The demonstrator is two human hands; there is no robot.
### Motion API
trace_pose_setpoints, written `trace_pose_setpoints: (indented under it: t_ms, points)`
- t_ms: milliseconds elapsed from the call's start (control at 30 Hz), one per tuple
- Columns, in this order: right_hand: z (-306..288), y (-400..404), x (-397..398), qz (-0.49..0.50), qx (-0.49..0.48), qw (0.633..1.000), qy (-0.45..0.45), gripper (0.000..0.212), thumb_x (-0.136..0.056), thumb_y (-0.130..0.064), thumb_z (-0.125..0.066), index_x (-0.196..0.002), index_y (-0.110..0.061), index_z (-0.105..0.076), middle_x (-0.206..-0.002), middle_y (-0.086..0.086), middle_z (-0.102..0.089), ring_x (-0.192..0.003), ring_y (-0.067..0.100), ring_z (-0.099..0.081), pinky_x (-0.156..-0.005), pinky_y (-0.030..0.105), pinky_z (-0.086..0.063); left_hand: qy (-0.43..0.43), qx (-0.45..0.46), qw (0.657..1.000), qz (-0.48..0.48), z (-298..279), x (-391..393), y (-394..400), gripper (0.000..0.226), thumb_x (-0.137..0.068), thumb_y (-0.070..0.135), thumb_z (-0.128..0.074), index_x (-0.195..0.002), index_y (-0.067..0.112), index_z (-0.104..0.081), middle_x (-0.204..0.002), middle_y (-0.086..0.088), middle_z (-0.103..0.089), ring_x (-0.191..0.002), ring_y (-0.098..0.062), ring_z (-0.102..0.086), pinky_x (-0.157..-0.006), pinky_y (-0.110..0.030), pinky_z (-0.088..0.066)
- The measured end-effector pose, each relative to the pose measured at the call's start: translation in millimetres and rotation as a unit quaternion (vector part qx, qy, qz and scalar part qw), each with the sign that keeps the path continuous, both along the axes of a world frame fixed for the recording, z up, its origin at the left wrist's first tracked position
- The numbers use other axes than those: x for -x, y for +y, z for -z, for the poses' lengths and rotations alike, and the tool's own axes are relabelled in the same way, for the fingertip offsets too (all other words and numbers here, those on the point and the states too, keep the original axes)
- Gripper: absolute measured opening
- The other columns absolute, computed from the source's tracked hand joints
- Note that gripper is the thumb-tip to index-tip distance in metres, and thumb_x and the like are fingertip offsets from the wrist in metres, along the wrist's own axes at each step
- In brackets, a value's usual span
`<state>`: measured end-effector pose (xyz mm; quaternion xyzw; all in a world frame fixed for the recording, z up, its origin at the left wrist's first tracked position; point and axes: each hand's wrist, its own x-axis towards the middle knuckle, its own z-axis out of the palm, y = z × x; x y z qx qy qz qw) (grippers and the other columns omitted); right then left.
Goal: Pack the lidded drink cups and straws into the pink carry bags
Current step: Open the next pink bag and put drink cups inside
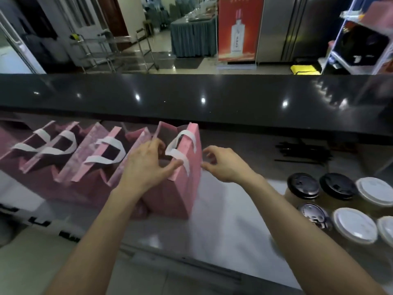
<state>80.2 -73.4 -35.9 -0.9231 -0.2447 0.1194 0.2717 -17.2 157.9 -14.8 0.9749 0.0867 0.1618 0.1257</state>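
Several pink carry bags with white handles stand in a row on the counter; the rightmost pink bag (182,188) is upright in the middle. My left hand (146,165) rests on this bag's open top, fingers on its near rim by the white handle (178,154). Just right of the bag hovers my right hand (225,165), fingers curled and apart, holding nothing. Lidded drink cups stand at the right: two with black lids (303,186), several with white lids (354,225). A pile of black straws (302,151) lies behind them.
More pink bags (70,158) fill the counter to the left. A raised glossy black ledge (191,99) runs along the back of the work surface. The white counter surface (223,209) shows between the bag and the cups.
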Motion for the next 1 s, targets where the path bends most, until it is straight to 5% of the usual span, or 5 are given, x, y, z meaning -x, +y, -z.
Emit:
trace_pose_setpoints:
  t_ms: [267,433,600,767,1000]
  points:
    - [9,53,27,-0.03,0.043,0.998,0.02,0.135,-0.051,-0.093,-0.08,-0.16,-0.042,-0.019,-0.123,-0.003,-0.069,-0.102,0.026,-0.069,-0.08,0.041,-0.059,0.183,0.081,0.979,0.03,13,11,39,0.049,-0.099,0.046,-0.023,-0.089,0.022,-0.064,-0.104,-0.005,-0.074,-0.107,-0.033,-0.065,-0.099,-0.049,-0.048]
    - [23,49,28,0.027,0.038,0.995,-0.086,0.074,-0.094,-0.031,-0.069,-0.159,-0.031,-0.033,-0.112,0.005,-0.076,-0.097,0.033,-0.073,-0.085,0.051,-0.063,0.091,0.285,0.951,0.083,10,12,48,0.04,-0.106,0.002,-0.044,-0.118,0.02,-0.078,-0.113,0.004,-0.08,-0.11,-0.013,-0.073,-0.103,-0.034,-0.055]
    - [22,21,35,0.001,0.051,0.998,0.045,0.119,-0.065,-0.072,-0.084,-0.163,-0.036,-0.027,-0.128,-0.014,-0.067,-0.111,0.018,-0.068,-0.094,0.044,-0.062,0.095,0.329,0.929,0.142,11,7,46,0.059,-0.093,-0.028,-0.036,-0.12,0.007,-0.075,-0.122,-0.006,-0.077,-0.123,-0.016,-0.072,-0.098,-0.04,-0.064]
    - [20,15,33,0.067,0.05,0.993,-0.082,0.023,-0.098,-0.031,-0.063,-0.118,-0.027,-0.075,-0.111,-0.002,-0.079,-0.101,0.026,-0.073,-0.088,0.045,-0.062,0.093,0.354,0.907,0.208,15,-5,39,0.046,-0.096,-0.025,-0.054,-0.121,0.006,-0.075,-0.121,-0.006,-0.08,-0.119,-0.016,-0.076,-0.099,-0.036,-0.063]
    - [21,0,35,0.05,0.072,0.996,-0.031,0.032,-0.09,-0.03,-0.069,-0.122,-0.028,-0.066,-0.116,-0.005,-0.075,-0.101,0.025,-0.071,-0.083,0.044,-0.061,0.09,0.349,0.9,0.246,19,-17,34,0.036,-0.089,-0.016,-0.079,-0.117,0.008,-0.076,-0.108,-0.004,-0.082,-0.105,-0.01,-0.078,-0.094,-0.022,-0.06]
